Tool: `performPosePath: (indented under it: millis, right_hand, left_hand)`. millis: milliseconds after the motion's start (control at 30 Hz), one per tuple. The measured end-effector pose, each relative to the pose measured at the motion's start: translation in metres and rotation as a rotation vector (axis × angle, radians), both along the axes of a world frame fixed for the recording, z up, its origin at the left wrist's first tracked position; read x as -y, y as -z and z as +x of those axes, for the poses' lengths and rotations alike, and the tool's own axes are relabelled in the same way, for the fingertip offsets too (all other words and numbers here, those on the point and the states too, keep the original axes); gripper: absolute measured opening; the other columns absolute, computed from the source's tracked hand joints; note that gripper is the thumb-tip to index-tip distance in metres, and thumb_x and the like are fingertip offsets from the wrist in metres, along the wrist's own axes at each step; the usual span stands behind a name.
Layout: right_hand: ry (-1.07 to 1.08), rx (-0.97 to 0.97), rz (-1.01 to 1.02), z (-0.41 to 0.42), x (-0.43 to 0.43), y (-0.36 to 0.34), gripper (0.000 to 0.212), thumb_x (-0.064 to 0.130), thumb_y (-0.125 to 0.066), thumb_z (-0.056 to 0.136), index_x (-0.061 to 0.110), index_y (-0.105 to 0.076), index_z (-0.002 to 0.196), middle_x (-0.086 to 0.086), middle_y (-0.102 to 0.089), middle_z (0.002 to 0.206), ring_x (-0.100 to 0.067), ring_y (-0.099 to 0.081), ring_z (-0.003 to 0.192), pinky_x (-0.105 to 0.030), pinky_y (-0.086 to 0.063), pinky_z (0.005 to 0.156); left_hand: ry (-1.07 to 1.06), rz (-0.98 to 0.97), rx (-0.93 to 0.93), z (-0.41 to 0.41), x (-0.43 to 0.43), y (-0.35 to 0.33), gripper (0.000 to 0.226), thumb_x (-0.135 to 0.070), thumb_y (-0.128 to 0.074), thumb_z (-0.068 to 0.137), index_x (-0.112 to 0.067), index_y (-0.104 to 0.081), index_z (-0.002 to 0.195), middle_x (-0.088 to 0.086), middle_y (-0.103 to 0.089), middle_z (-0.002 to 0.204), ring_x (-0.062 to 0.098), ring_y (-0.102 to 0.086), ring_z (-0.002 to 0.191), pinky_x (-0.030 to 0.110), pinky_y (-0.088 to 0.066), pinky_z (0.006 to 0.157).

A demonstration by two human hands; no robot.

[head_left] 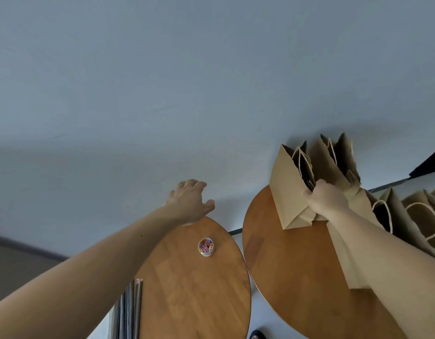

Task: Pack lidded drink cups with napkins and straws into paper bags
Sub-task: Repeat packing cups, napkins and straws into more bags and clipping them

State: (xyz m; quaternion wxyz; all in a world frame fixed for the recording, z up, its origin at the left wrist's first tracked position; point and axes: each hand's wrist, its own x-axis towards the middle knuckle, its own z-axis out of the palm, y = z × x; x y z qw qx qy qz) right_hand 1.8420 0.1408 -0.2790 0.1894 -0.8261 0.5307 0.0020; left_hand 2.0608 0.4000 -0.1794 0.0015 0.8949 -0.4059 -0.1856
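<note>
Brown paper is what the right hand (326, 201) holds. Its fingers curl over the rim of a paper bag (288, 189) at the open mouth, right by the twine handles. That bag stands on its folded base on the round wooden right counter (292, 277). Its long axis runs from the base up to the mouth, which points up and away from the person toward the pale wall (162, 94).

Just beyond the right hand's knuckles stand two more bags (331, 162), upright, mouths open the same way and touching the held one. Under the right forearm another flat bag (353, 265) lies with its length running back toward the person. Further to the right of that hand, past a thin dark edge, are extra bags with looped handles (417, 216); I cannot tell whether they are real or a reflection.

The left hand (189, 201) is stretched forward and holds nothing, its fingers loosely curled and the thumb out. It hangs over the far edge of the round wooden left counter (194, 289), well apart from the bags.

Nearer the person than that hand, a small clear jar of coloured paper clips (206, 246) stands upright on the left counter. Beneath the left forearm, at the counter's near left edge, a bundle of long thin straws (129, 311) lies with its length pointing away from the person. Its near end is cut off by the frame.
</note>
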Motion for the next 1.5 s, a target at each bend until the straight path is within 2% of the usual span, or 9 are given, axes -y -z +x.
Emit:
performPosePath:
  millis: [167, 333, 633, 833, 967, 1133, 1233, 1333, 1500]
  right_hand:
    - [-0.016, -0.017, -0.054, 0.004, 0.001, 0.013, 0.023, 0.02, -0.048, 0.099, 0.013, -0.052, 0.078, -0.002, -0.052, 0.069, -0.022, -0.051, 0.067, -0.03, -0.035, 0.054]
    - [-0.064, 0.009, -0.086, 0.005, -0.027, 0.0, 0.033, 0.018, -0.05, 0.095, 0.018, -0.041, 0.064, -0.003, -0.051, 0.063, -0.027, -0.055, 0.065, -0.03, -0.036, 0.054]
    - [-0.314, 0.098, -0.346, 0.042, -0.153, -0.086, 0.012, 0.021, -0.062, 0.09, 0.014, -0.064, 0.08, 0.005, -0.052, 0.059, -0.008, -0.043, 0.047, -0.019, -0.023, 0.044]
    - [-0.467, 0.073, -0.318, 0.068, -0.272, -0.086, 0.018, 0.025, -0.054, 0.093, 0.015, -0.061, 0.079, 0.003, -0.059, 0.061, -0.016, -0.056, 0.052, -0.026, -0.043, 0.046]
    - [-0.53, 0.043, -0.304, 0.078, -0.346, -0.056, 0.019, 0.024, -0.054, 0.092, 0.016, -0.058, 0.075, 0.006, -0.05, 0.055, -0.013, -0.046, 0.046, -0.019, -0.02, 0.04]
    - [-0.518, -0.06, -0.253, 0.071, -0.411, -0.012, 0.017, 0.025, -0.056, 0.089, 0.017, -0.062, 0.075, 0.002, -0.062, 0.06, -0.017, -0.061, 0.052, -0.022, -0.024, 0.041]
    - [-0.532, -0.055, -0.163, 0.062, -0.436, 0.002, 0.026, 0.024, -0.07, 0.079, 0.022, -0.051, 0.061, 0.006, -0.046, 0.045, -0.007, -0.036, 0.034, -0.016, -0.006, 0.038]
    - [-0.556, -0.123, -0.098, 0.049, -0.447, 0.019, 0.027, 0.042, -0.053, 0.09, 0.027, -0.041, 0.071, 0.007, -0.036, 0.052, -0.007, -0.034, 0.042, -0.016, -0.011, 0.041]
    - [-0.571, -0.114, -0.017, 0.045, -0.44, 0.023, 0.055, 0.078, -0.03, 0.082, 0.033, -0.056, 0.102, 0.014, -0.058, 0.073, -0.005, -0.055, 0.066, -0.016, -0.026, 0.048]
  left_hand:
    - [-0.034, 0.013, -0.025, 0.003, -0.002, 0.013, 0.065, -0.05, -0.048, 0.096, -0.022, -0.031, 0.152, 0.001, -0.029, 0.159, 0.023, -0.022, 0.147, 0.044, -0.027, 0.115]
    - [-0.028, -0.024, -0.057, 0.001, -0.012, 0.018, 0.066, -0.05, -0.048, 0.096, -0.021, -0.03, 0.152, 0.002, -0.029, 0.159, 0.024, -0.023, 0.147, 0.045, -0.028, 0.115]
    - [-0.061, -0.134, -0.083, 0.011, -0.083, 0.005, 0.066, -0.051, -0.048, 0.096, -0.021, -0.031, 0.152, 0.003, -0.031, 0.158, 0.025, -0.025, 0.146, 0.046, -0.028, 0.115]
    - [-0.095, -0.152, -0.126, 0.025, -0.172, 0.006, 0.068, -0.051, -0.047, 0.095, -0.018, -0.03, 0.153, 0.006, -0.033, 0.157, 0.027, -0.028, 0.144, 0.046, -0.031, 0.115]
    - [-0.129, -0.155, -0.136, 0.032, -0.232, 0.014, 0.066, -0.051, -0.049, 0.095, -0.02, -0.032, 0.151, 0.007, -0.037, 0.153, 0.027, -0.033, 0.14, 0.046, -0.035, 0.111]
    - [-0.148, -0.096, -0.197, 0.029, -0.286, 0.04, 0.067, -0.051, -0.047, 0.095, -0.016, -0.032, 0.15, 0.009, -0.037, 0.153, 0.03, -0.034, 0.14, 0.046, -0.036, 0.109]
    - [-0.166, -0.075, -0.24, 0.02, -0.302, 0.063, 0.068, -0.055, -0.047, 0.093, -0.018, -0.035, 0.149, 0.008, -0.043, 0.149, 0.029, -0.042, 0.134, 0.047, -0.042, 0.107]
    - [-0.183, -0.039, -0.262, 0.008, -0.309, 0.084, 0.071, -0.059, -0.048, 0.091, -0.021, -0.034, 0.149, 0.005, -0.042, 0.151, 0.028, -0.039, 0.137, 0.045, -0.037, 0.11]
    - [-0.191, 0.018, -0.32, -0.013, -0.311, 0.108, 0.076, -0.064, -0.05, 0.085, -0.021, -0.036, 0.147, 0.005, -0.042, 0.15, 0.027, -0.043, 0.133, 0.043, -0.043, 0.104]
